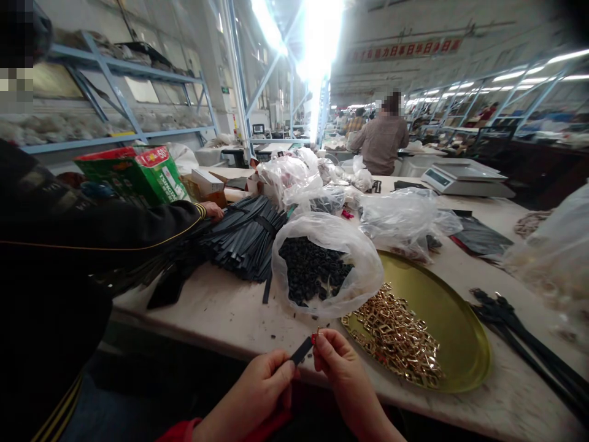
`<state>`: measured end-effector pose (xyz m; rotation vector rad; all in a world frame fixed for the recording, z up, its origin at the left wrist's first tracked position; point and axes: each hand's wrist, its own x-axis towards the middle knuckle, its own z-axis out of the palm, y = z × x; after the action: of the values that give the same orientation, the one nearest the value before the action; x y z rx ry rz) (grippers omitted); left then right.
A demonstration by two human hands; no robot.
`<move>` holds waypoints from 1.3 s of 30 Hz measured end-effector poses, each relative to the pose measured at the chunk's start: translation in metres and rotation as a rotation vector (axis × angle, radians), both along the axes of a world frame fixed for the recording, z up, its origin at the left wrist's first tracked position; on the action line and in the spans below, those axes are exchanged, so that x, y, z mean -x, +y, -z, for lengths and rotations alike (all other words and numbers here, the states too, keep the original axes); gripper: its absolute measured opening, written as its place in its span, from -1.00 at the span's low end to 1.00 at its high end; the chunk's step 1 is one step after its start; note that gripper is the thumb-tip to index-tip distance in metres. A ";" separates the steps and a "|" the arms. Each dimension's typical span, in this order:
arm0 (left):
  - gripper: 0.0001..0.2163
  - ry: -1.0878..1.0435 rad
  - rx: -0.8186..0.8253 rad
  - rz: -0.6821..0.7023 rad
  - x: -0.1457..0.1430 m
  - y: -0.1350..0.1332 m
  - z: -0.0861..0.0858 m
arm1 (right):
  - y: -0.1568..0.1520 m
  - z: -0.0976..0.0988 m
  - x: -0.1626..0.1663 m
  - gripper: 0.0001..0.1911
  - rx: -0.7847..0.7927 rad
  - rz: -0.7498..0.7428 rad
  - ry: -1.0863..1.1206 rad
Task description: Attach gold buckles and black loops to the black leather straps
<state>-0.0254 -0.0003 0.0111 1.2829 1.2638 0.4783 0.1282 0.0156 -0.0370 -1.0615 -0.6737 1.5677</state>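
Dark grey flat strap (301, 352) sits pinched in the left hand (267, 376) at the pale worktable's (207, 307) near edge, its long axis slanting up and rightward to the right hand (339, 363), whose fingertips squeeze a small red-and-gold piece (314, 338) at its upper end.

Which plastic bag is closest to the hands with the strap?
The wide-open bag of small black pieces, left of the gold tray. The other bags sit farther from the left hand and right hand.
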 end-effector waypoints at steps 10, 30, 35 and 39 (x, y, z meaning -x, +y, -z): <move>-0.76 0.122 -0.057 -0.030 0.002 0.008 0.009 | 0.002 -0.012 0.008 -0.56 -0.023 0.013 -0.144; -0.74 -0.125 0.029 -0.050 -0.009 0.010 0.003 | -0.011 -0.005 0.013 -0.68 0.048 -0.137 0.106; -0.68 -0.180 0.053 -0.084 -0.010 0.006 0.000 | -0.014 -0.005 0.012 -0.66 0.056 -0.186 0.096; -0.69 -0.176 0.017 -0.098 -0.011 0.003 0.002 | -0.015 -0.009 0.011 -0.64 0.044 -0.119 0.030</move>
<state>-0.0141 0.0027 0.0089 1.1428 1.1834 0.6350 0.1170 0.0006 -0.0276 -1.0440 -0.6955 1.7041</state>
